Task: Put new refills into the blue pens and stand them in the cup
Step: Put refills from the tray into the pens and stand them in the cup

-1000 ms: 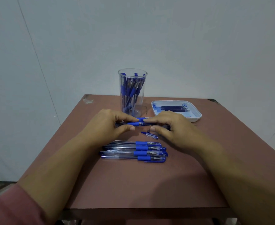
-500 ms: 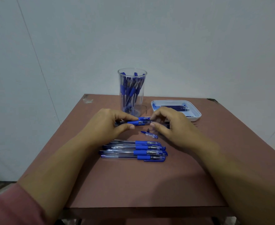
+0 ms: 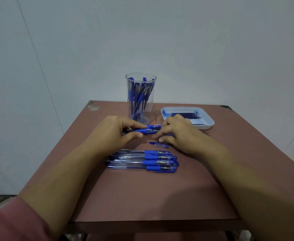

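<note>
A blue pen (image 3: 147,130) is held level just above the table, in front of the clear cup (image 3: 141,100). My left hand (image 3: 115,133) pinches its barrel between thumb and fingers. My right hand (image 3: 177,131) grips the pen's tip end, fingers curled over it. A second blue piece (image 3: 154,126) with white lettering lies right behind the pen, between the two hands. A loose pen cap (image 3: 159,145) lies on the table under my right hand. Several blue pens (image 3: 142,161) lie in a row nearer to me. The cup holds several blue pens upright.
A white tray (image 3: 207,123) with several dark refills stands at the back right, beside the cup. A few thin refills (image 3: 207,133) lie on the brown table (image 3: 142,197) just past my right wrist. A plain wall rises behind the table.
My right hand has curled its fingers in tighter and shifted slightly along the pen's tip end. The left hand and the pen have stayed in place.
</note>
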A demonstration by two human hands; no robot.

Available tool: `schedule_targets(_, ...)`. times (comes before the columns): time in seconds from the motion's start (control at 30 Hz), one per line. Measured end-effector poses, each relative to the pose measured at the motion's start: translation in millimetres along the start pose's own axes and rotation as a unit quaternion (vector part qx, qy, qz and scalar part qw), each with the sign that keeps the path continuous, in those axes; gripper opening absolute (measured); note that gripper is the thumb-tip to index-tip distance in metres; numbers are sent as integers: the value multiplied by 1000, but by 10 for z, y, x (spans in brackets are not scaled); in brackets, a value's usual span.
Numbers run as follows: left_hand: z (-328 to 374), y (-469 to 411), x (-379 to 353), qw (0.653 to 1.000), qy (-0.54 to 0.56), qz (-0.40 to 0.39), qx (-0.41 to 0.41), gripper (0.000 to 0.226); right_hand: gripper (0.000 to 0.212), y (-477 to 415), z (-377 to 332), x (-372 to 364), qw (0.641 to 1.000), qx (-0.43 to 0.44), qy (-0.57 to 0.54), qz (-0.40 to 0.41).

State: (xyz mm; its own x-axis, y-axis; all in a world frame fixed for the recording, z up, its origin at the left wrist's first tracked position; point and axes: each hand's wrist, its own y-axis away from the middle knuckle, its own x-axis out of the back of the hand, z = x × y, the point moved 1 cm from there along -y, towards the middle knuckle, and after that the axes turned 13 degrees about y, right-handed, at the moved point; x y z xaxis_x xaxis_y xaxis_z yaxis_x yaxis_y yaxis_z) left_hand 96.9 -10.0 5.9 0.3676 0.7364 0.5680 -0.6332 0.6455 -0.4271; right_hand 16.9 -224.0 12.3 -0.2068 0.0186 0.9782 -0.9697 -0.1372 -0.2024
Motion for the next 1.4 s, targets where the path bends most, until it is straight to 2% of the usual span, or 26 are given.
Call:
schedule_targets(0.07,-3,0,2,1000,1,-1,1,28,19,3,-9,20,1000,2,0,14)
schedule_targets(0.17,-13,-5,12,1000,-3,-3,2,28,12,72,-6,70,991,-30,-103,84)
schedule_targets(0.27,-16,-9,16,1000,-2,-2,3,29,22,154,-37,101,973,-44,-183,130)
schedule_targets(0.53,23,6,-2,1000,18,4,-14,28,13,151,-178,36,959,-35,-235,152)
schedule_targets(0.77,46,12,-29,999,23,9,-38,31,16,94,-196,-25,965,-27,-202,167)
schedule_targets(0.93,42,2,-30,999,15,12,-39,29,37,115,-193,12,969,-17,-193,155)
schedule_targets(1.07,30,1,-26,999,10,14,-39,29,15,103,-204,5,972,5,-130,197)
schedule_targets(1.23,27,8,-24,999,9,14,-36,28,29,133,-198,15,972,9,-136,194)
schedule_targets(1.4,23,6,-21,999,4,12,-34,28,14,124,-204,17,968,19,-134,211)
